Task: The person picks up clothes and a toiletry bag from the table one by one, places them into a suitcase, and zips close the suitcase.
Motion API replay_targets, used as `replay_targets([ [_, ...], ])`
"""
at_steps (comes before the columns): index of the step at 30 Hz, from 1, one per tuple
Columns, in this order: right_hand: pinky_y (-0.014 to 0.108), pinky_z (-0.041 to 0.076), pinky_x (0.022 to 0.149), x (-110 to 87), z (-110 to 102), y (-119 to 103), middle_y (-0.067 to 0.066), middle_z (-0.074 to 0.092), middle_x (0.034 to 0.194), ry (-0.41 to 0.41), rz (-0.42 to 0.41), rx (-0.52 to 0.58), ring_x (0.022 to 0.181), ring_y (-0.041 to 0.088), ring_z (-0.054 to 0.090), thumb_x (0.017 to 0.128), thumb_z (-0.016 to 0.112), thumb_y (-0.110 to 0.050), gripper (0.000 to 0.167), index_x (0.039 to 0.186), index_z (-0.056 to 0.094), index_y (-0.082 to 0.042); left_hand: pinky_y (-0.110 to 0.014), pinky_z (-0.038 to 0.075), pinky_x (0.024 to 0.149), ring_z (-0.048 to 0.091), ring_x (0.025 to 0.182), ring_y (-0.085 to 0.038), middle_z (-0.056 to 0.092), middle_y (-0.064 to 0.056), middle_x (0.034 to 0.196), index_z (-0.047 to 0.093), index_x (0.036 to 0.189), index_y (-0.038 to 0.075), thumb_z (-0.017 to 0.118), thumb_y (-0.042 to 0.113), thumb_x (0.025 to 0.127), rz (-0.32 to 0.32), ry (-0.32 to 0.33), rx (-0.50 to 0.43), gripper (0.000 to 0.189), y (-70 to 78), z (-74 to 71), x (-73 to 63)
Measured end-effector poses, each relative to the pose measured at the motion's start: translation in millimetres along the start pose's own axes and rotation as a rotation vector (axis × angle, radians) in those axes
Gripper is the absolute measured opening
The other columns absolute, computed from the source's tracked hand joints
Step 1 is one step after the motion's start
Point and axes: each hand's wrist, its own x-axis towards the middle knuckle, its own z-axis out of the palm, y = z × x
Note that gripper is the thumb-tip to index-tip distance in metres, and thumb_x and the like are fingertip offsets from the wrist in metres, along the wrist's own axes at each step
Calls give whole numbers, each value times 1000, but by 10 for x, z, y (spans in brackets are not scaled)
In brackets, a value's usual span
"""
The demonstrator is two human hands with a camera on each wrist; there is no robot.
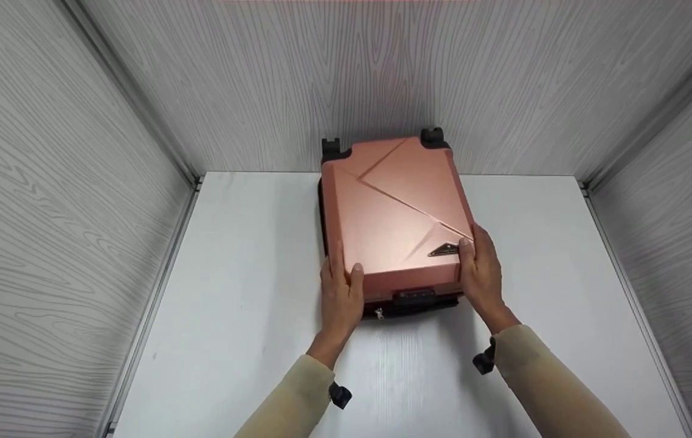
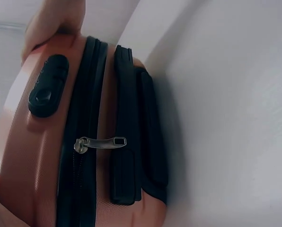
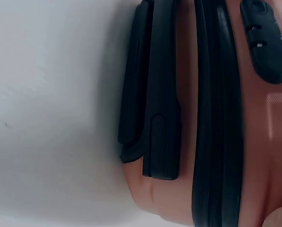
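Note:
A rose-gold hard-shell suitcase [image 1: 391, 207] lies flat on the white surface, its wheel end away from me. My left hand [image 1: 341, 298] grips its near left corner, thumb on the top face and fingers along the side. At the near right corner, my right hand [image 1: 481, 271] holds the other side, thumb beside a dark triangular badge [image 1: 443, 250]. Between the hands, the near end carries a black combination lock [image 2: 48, 85], a zipper with a metal pull [image 2: 101, 143] and a black carry handle [image 3: 162, 123]. Fingers under the edges are partly hidden.
Two black wheels [image 1: 434, 137] stand close to the grey wood-grain back wall [image 1: 249, 85]. Similar panels rise at left [image 1: 36, 231] and right, with metal strips along their bases. The white surface [image 1: 230, 274] extends around the suitcase.

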Motion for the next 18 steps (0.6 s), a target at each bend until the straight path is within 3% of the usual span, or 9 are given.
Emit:
replay_targets([
  [4, 61, 30, 122, -17, -8, -21, 17, 41, 164, 3, 10, -17, 152, 37, 39, 114, 37, -47, 62, 165, 34, -11, -68, 43, 110, 43, 144, -48, 19, -22, 171, 12, 171, 36, 47, 48, 110, -48, -32, -6, 71, 41, -47, 32],
  [9, 61, 34, 116, -94, 31, -136, 24, 47, 151, 50, -56, -24, 138, 40, 46, 113, 46, -39, 62, 162, 36, -1, -70, 33, 118, 28, 155, -49, 14, -18, 175, 6, 171, 35, 52, 53, 107, -99, -135, -6, 81, 81, -172, 285],
  [15, 68, 22, 122, -260, 138, -284, 37, 32, 159, 113, -134, -115, 151, 54, 27, 108, 59, -26, 69, 161, 31, 8, -66, 22, 126, 16, 161, -42, 9, -13, 178, 1, 171, 31, 50, 62, 105, -114, -231, -1, 88, 114, -279, 703],
  [18, 69, 18, 123, -292, 193, -285, 39, 25, 162, 126, -155, -153, 154, 56, 18, 107, 61, -23, 70, 161, 30, 9, -67, 18, 126, 11, 162, -43, 4, -14, 178, -3, 171, 32, 51, 61, 105, -126, -259, -4, 89, 107, -282, 817],
])
